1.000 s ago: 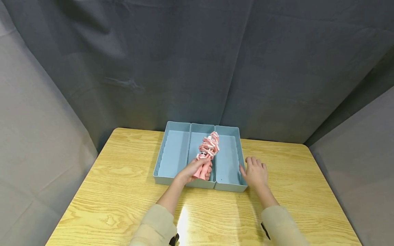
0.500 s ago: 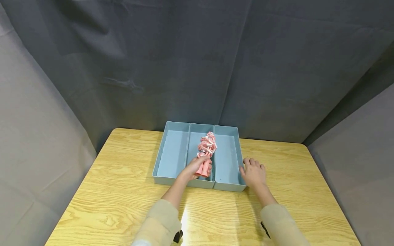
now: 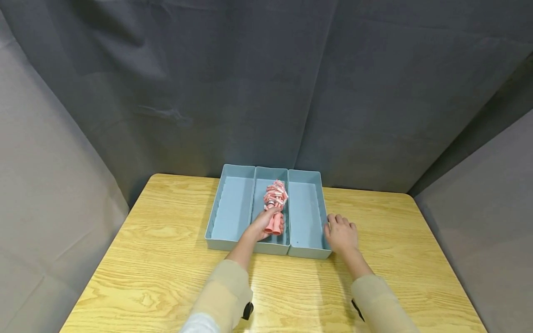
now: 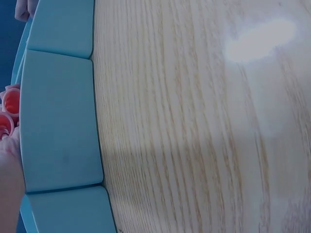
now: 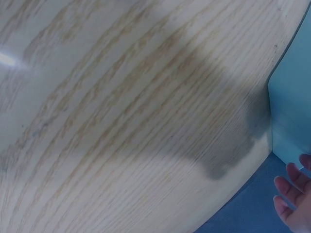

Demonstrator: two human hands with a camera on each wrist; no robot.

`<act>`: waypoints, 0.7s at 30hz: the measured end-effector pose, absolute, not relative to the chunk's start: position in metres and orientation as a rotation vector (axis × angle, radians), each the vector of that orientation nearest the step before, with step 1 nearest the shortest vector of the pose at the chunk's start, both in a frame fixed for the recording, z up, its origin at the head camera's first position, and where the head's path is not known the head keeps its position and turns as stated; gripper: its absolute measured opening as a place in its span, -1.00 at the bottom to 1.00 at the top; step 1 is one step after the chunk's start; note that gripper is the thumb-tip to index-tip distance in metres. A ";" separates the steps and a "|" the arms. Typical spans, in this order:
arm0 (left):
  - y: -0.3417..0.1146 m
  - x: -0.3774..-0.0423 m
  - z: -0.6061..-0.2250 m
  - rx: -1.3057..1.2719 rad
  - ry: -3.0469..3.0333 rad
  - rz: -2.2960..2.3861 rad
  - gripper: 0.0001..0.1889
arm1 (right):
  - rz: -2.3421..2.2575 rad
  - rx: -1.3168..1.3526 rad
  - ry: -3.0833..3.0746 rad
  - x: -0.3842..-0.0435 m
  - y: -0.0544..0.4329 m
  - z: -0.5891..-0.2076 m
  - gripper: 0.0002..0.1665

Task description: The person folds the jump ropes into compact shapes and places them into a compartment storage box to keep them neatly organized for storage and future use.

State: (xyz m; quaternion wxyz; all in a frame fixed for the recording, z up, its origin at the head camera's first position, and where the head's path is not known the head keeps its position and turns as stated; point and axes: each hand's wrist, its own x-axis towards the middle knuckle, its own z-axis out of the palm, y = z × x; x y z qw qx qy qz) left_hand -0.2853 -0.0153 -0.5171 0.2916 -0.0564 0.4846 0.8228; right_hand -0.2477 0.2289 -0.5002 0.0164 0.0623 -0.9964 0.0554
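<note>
My left hand point(image 3: 260, 225) grips a pink-and-white beaded jump rope point(image 3: 276, 193) by its two pink handles, over the middle blue bin point(image 3: 270, 248). The rope is bundled, its beads pointing toward the far end and the handle ends toward me. In the left wrist view the hollow handle ends point(image 4: 10, 103) show at the left edge, beyond the bin's front wall. My right hand point(image 3: 342, 235) is relaxed beside the right blue bin point(image 3: 310, 253), its thumb at the outer side wall. It holds nothing; its slightly bent fingers point(image 5: 291, 191) show in the right wrist view.
A left blue bin point(image 3: 228, 244) stands against the middle one, so the three sit side by side at the table's back edge. The wood-grain table point(image 3: 145, 259) extends to both sides and in front. A dark grey curtain point(image 3: 233, 92) hangs behind, with light cloth panels at the sides.
My left hand has moved slightly left and away from me with the jump rope, lining it up over the middle bin. My right hand has stayed by the right bin.
</note>
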 end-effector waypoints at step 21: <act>-0.012 -0.291 -0.525 -0.294 1.366 2.081 -0.70 | 0.178 0.188 -3.075 -0.248 0.228 -0.501 -0.62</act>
